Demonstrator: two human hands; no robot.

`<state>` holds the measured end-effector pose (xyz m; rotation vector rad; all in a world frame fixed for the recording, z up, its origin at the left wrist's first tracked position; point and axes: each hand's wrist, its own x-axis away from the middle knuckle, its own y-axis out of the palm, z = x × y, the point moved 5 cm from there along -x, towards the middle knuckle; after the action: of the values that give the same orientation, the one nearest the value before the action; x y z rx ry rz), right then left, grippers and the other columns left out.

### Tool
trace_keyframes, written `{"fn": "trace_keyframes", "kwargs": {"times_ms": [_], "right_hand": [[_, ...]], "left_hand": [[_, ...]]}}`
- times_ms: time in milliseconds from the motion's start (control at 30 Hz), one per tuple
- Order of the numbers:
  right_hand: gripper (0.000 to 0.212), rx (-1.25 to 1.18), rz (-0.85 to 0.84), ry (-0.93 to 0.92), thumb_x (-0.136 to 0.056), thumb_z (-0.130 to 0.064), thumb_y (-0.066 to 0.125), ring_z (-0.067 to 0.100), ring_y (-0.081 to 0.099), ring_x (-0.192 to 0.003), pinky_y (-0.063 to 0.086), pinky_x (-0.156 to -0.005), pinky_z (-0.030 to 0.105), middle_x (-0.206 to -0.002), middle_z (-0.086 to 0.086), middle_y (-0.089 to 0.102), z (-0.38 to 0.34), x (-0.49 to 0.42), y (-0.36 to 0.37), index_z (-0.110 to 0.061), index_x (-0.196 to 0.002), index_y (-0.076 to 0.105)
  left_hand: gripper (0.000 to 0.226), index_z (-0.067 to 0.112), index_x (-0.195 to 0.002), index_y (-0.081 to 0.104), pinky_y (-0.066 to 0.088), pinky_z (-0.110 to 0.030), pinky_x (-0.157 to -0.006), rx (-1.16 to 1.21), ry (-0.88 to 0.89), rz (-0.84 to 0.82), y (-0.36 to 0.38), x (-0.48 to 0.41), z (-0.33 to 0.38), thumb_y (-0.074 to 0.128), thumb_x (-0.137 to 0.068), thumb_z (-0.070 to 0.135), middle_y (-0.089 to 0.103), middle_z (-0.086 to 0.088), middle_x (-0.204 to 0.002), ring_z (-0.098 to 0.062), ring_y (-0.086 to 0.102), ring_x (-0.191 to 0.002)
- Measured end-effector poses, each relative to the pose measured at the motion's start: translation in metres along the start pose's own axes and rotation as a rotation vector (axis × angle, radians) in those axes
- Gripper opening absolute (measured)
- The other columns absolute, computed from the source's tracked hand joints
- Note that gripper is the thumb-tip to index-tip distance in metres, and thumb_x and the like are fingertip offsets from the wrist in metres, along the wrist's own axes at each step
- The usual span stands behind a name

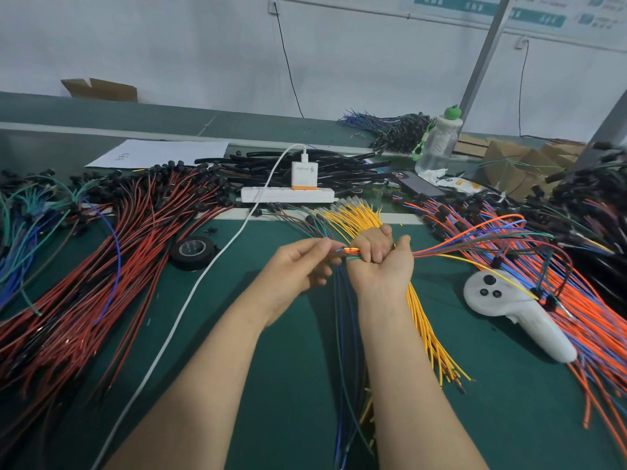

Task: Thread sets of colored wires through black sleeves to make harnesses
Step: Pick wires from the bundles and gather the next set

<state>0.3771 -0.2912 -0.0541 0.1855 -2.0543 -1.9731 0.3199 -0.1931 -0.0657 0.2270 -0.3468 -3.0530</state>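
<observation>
Green tabletop [278, 334], covered in wire stock. Big heap of red and black wires [101, 266] on the left side, and a heap of orange and blue wires [529, 276] on the right. A bundle of yellow wires [431, 334] runs down the middle, passing under the right wrist. Black sleeves [339, 167] are piled at the back, behind a white power strip [288, 195] with a charger plugged in. A white controller [509, 310] lies right of centre, and a roll of black tape [192, 252] left of centre.

Right hand [380, 262] is palm up, fingers curled in a fist around a set of colored wires [427, 254]. The set is held above the middle of the tabletop and fans out rightward over the orange heap. Left hand [298, 266] is just beside it, thumb and fingertips pinching the short wire ends [347, 252] that stick out of the fist's left side. No sleeve is on the set.
</observation>
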Motion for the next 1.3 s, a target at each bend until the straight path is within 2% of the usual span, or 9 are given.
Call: {"fn": "trace_keyframes", "kwargs": {"times_ms": [267,467,533,700,967,1033,1100,1167,1300], "right_hand": [[0.049,-0.002,0.021,0.012,-0.104,-0.042,0.028,0.008,0.021,-0.026,0.019,-0.026,0.019,-0.038,-0.005,0.023,0.003,0.001,-0.002,-0.011,-0.068,0.04],[0.052,-0.011,0.016,0.049,-0.103,-0.045,0.027,0.008,0.021,-0.025,0.017,-0.026,0.018,-0.037,-0.004,0.023,0.006,0.0,-0.003,-0.011,-0.067,0.04],[0.052,0.001,0.018,0.048,-0.103,-0.045,0.027,0.008,0.021,-0.026,0.016,-0.027,0.018,-0.037,-0.005,0.023,0.006,0.0,-0.003,-0.011,-0.067,0.04],[0.052,0.021,0.023,0.05,-0.103,-0.044,0.027,0.008,0.021,-0.027,0.016,-0.027,0.018,-0.038,-0.005,0.023,0.007,0.0,-0.005,-0.011,-0.066,0.041],[0.052,0.026,0.022,0.065,-0.103,-0.046,0.027,0.008,0.022,-0.027,0.016,-0.028,0.017,-0.038,-0.005,0.024,0.008,0.0,-0.006,-0.011,-0.068,0.041],[0.051,0.024,0.021,0.057,-0.103,-0.045,0.027,0.008,0.022,-0.027,0.016,-0.028,0.017,-0.039,-0.005,0.025,0.008,0.0,-0.006,-0.011,-0.068,0.041],[0.051,0.034,0.011,0.047,-0.103,-0.045,0.027,0.007,0.022,-0.027,0.016,-0.028,0.018,-0.039,-0.005,0.025,0.008,0.0,-0.005,-0.011,-0.068,0.041],[0.054,0.088,-0.007,0.036,-0.103,-0.046,0.026,0.007,0.022,-0.027,0.014,-0.029,0.018,-0.038,-0.005,0.024,0.009,0.0,-0.003,-0.011,-0.065,0.042],[0.059,0.302,-0.032,0.027,-0.102,-0.05,0.025,0.006,0.021,-0.027,0.013,-0.03,0.016,-0.037,-0.006,0.024,0.02,0.001,-0.002,-0.011,-0.062,0.042]], "left_hand": [[0.013,0.008,-0.091,0.063,0.051,-0.015,-0.063,0.083,-0.038,-0.032,0.0,0.0,-0.004,0.051,-0.093,0.003,0.067,0.004,-0.069,-0.003,0.059,-0.061],[0.004,0.014,-0.086,0.062,0.051,-0.017,-0.064,0.136,-0.008,-0.034,-0.001,0.0,-0.004,0.06,-0.082,0.014,0.065,0.006,-0.074,-0.003,0.059,-0.063],[0.009,0.015,-0.085,0.061,0.051,-0.017,-0.065,0.157,-0.004,-0.052,0.0,0.0,-0.004,0.062,-0.077,0.018,0.063,0.006,-0.074,-0.004,0.058,-0.064],[0.014,0.014,-0.09,0.064,0.051,-0.017,-0.065,0.176,-0.012,-0.067,0.002,0.0,-0.004,0.062,-0.077,0.017,0.061,0.005,-0.071,-0.004,0.058,-0.064],[0.007,0.017,-0.087,0.064,0.048,-0.016,-0.062,0.153,-0.047,-0.053,0.001,0.001,-0.005,0.058,-0.083,0.019,0.062,0.008,-0.073,-0.003,0.057,-0.064],[0.012,0.016,-0.089,0.064,0.05,-0.017,-0.066,0.185,-0.044,-0.07,0.001,0.002,-0.005,0.057,-0.083,0.023,0.063,0.006,-0.079,-0.006,0.058,-0.07],[0.023,0.013,-0.096,0.063,0.052,-0.02,-0.076,0.232,-0.026,-0.051,0.003,0.001,-0.002,0.05,-0.087,0.031,0.065,0.004,-0.092,-0.009,0.062,-0.085],[0.034,0.014,-0.103,0.063,0.05,-0.023,-0.083,0.281,-0.034,0.058,0.001,-0.002,0.0,0.04,-0.095,0.038,0.064,0.004,-0.107,-0.011,0.059,-0.101],[0.049,0.021,-0.113,0.06,0.039,-0.024,-0.08,0.297,-0.029,0.222,-0.005,-0.007,0.005,0.023,-0.099,0.05,0.059,0.006,-0.128,-0.009,0.052,-0.12]]}}
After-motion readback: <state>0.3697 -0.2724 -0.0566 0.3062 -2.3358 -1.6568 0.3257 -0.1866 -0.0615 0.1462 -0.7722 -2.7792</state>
